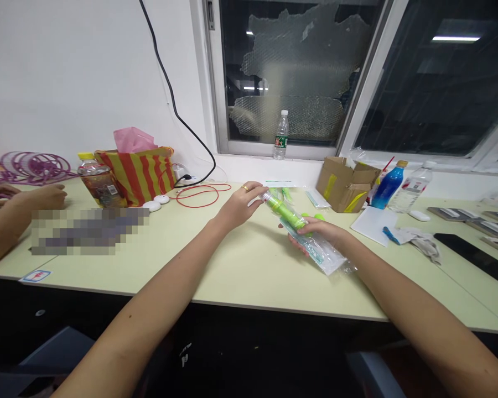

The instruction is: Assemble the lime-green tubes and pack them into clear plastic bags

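A clear plastic bag (331, 257) holds a bright green tube-shaped plastic item (288, 214), tilted above the table. My right hand (315, 231) is wrapped round its lower part, thumb on top and fingers beneath. At the bag's upper end, my left hand (243, 205), wearing a ring, is closed with thumb and fingers on the plastic. A white strip with teal print (311, 249) lies along the green item inside the bag. Just behind, more green pieces in clear wrapping (285, 193) rest on the table, partly hidden by the bag.
An open cardboard box (344, 185), a blue bottle (388, 187) and a clear bottle (413, 188) stand at the back right. A black phone-like slab (475, 257) lies right. Leftward are a striped bag (143, 177), a drink bottle (102, 182), a red cable (199, 196) and another person's hand (47, 198).
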Available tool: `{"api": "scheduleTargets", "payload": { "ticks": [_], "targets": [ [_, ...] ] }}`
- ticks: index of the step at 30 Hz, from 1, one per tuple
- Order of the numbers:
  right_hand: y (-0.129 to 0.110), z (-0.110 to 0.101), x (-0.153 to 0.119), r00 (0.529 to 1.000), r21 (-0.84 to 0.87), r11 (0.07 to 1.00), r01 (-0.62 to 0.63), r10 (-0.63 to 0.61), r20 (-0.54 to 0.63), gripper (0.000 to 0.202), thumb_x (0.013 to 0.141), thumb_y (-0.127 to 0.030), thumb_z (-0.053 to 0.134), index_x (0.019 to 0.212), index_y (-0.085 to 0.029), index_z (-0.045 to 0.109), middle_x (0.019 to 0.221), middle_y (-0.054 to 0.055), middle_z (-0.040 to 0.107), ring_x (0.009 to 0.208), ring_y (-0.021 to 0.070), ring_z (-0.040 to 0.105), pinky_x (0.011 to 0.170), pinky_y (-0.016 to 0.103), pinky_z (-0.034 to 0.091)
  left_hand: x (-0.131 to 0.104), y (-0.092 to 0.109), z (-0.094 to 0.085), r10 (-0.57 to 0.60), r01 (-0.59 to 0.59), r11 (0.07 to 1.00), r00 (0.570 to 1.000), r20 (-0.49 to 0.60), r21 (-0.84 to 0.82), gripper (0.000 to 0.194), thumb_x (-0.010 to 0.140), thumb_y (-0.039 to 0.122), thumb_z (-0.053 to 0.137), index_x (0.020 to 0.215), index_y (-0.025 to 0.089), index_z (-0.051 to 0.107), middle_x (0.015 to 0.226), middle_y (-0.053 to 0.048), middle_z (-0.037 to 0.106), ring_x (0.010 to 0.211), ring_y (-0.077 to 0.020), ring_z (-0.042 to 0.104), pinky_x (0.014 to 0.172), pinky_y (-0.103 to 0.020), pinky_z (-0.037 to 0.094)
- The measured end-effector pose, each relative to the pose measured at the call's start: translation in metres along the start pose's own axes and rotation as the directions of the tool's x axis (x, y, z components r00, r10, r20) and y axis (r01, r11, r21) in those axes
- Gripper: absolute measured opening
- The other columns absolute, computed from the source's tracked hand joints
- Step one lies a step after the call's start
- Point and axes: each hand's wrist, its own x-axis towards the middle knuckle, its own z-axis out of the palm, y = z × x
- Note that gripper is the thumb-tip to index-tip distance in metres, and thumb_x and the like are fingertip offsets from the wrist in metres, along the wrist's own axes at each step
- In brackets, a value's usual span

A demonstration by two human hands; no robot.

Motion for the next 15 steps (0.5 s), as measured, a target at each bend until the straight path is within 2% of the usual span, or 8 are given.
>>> {"api": "scheduleTargets", "payload": {
  "ticks": [5, 10, 15],
  "targets": [
    [-0.002, 0.004, -0.002, 0.999, 0.027, 0.999, -0.047, 0.047, -0.002, 0.045, 0.08, -0.017, 0.06, 0.124, -0.017, 0.05, 0.084, 0.006, 0.067, 0.063, 0.0181, 0.064, 0.057, 0.033, 0.055, 0.001, 0.0, 0.004, 0.036, -0.036, 0.999, 0.999, 0.027, -0.018, 0.036, 0.091, 0.016, 0.054, 0.126, 0.024, 0.059, 0.121, -0.012, 0.061, 0.112, -0.0202, 0.06, 0.093, -0.039, 0.053],
    [-0.001, 0.003, -0.001, 1.0, 0.038, 0.999, -0.022, 0.022, -0.006, 0.045, 0.08, -0.018, 0.06, 0.124, -0.018, 0.051, 0.086, 0.006, 0.067, 0.063, 0.0178, 0.064, 0.057, 0.034, 0.056, 0.0, 0.004, 0.005, 0.034, -0.034, 0.999, 0.998, 0.055, -0.006, 0.039, 0.092, 0.017, 0.053, 0.13, 0.025, 0.055, 0.126, -0.011, 0.062, 0.118, -0.0213, 0.058, 0.097, -0.042, 0.052],
    [0.002, 0.002, 0.002, 1.0, 0.023, 1.0, 0.012, -0.012, -0.023, 0.046, 0.08, -0.02, 0.061, 0.125, -0.018, 0.051, 0.085, 0.005, 0.066, 0.061, 0.0177, 0.063, 0.054, 0.033, 0.055, -0.001, 0.011, 0.005, -0.092, 0.098, 0.993, 0.993, 0.08, -0.068, 0.047, 0.092, 0.02, 0.055, 0.137, 0.021, 0.043, 0.13, -0.012, 0.061, 0.121, -0.0221, 0.058, 0.102, -0.043, 0.049]
  ]
}}
